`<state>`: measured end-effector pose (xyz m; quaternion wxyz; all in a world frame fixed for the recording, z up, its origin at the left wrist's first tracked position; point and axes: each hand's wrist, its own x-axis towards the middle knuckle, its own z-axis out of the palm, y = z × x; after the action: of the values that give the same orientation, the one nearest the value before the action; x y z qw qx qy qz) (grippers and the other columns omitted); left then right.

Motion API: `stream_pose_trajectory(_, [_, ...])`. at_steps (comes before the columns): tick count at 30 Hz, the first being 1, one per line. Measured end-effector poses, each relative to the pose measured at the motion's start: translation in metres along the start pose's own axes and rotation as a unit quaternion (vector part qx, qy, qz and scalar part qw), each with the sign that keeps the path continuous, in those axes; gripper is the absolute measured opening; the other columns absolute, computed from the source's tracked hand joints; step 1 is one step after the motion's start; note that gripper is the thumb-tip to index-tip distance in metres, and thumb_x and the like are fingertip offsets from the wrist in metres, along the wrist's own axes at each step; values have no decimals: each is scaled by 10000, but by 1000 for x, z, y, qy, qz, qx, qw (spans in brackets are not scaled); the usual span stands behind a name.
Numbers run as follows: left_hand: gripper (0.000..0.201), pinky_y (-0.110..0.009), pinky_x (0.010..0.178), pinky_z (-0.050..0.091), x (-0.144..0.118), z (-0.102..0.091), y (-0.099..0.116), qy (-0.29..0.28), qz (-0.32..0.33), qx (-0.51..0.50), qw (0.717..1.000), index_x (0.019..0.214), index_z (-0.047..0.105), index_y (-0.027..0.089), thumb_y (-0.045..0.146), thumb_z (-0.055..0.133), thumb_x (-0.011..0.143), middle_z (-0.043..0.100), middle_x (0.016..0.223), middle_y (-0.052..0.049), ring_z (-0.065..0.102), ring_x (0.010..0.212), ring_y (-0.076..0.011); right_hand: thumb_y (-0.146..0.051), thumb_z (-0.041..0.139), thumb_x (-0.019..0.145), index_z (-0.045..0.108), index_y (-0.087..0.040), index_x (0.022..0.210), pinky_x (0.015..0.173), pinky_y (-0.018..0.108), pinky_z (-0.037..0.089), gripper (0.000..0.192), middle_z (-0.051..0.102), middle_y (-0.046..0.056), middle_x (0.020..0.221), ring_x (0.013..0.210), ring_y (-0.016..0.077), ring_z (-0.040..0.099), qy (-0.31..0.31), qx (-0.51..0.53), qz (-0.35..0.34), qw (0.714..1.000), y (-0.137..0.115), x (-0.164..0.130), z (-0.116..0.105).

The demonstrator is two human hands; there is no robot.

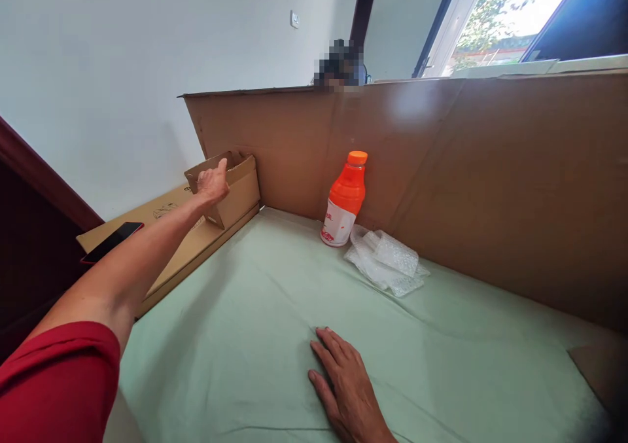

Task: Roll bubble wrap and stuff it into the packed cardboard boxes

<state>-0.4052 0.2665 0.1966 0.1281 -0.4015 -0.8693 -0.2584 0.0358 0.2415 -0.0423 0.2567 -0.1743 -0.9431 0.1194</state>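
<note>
My left hand reaches far out to the back left and rests on the rim of a small open cardboard box, fingers partly curled over its edge. My right hand lies flat, palm down, on the pale green cloth near the front, holding nothing. An orange bottle with an orange cap and white label stands upright at the back, against the cardboard wall. A crumpled piece of bubble wrap lies just right of the bottle.
A tall cardboard wall runs along the back and right. A flat cardboard carton lies at the left under the small box, with a dark phone on it. Another person's head shows above the wall.
</note>
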Motion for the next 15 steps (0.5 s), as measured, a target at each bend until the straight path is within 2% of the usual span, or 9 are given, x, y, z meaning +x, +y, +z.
stream_pose_trajectory(3, [696, -534, 996, 427, 1, 2, -6, -9, -18, 26, 999, 1439, 488, 128, 49, 532, 748, 691, 1176, -197, 593, 1160, -385, -274, 551, 944, 672, -196, 1247, 998, 501, 541, 336, 609, 130, 1395, 1279, 312, 578, 16, 11, 5, 1000, 1, 0, 1])
stream_pose_trajectory(6, [675, -446, 964, 476, -25, -6, -7, -13, 3, 33, 999, 1456, 494, 183, 74, 512, 790, 715, 1168, -140, 648, 1109, -334, -304, 548, 958, 671, -200, 1243, 984, 486, 553, 328, 604, 138, 1397, 1249, 301, 601, 49, 37, 39, 997, 2, -1, 1])
stream_pose_trajectory(8, [661, -400, 942, 499, -55, -15, -8, -16, 46, 27, 998, 1462, 492, 193, 91, 497, 809, 731, 1150, -108, 673, 1069, -298, -325, 546, 963, 670, -213, 1246, 985, 477, 557, 328, 590, 133, 1413, 1238, 291, 609, 63, 69, 84, 992, 2, -1, -2])
stream_pose_trajectory(11, [624, -372, 911, 525, -115, -28, -7, -26, 162, -13, 986, 1436, 520, 192, 110, 495, 819, 762, 1067, -68, 691, 1012, -261, -345, 539, 958, 665, -230, 1249, 967, 453, 572, 337, 565, 120, 1440, 1286, 287, 576, 82, 141, 167, 972, 1, 0, -8])
stream_pose_trajectory(13, [571, -343, 882, 543, -160, -36, -5, -30, 241, -65, 968, 1415, 536, 193, 122, 495, 850, 770, 1037, -53, 698, 977, -230, -368, 548, 943, 676, -227, 1216, 937, 429, 586, 333, 567, 123, 1433, 1289, 287, 571, 117, 205, 218, 947, 1, 3, -11])
stream_pose_trajectory(15, [542, -313, 873, 550, -203, -43, -1, -33, 318, -114, 941, 1423, 520, 208, 109, 493, 891, 760, 1100, -57, 694, 1001, -202, -399, 574, 917, 690, -217, 1156, 909, 415, 593, 322, 580, 137, 1407, 1192, 277, 633, 168, 277, 263, 909, 2, 6, -15])
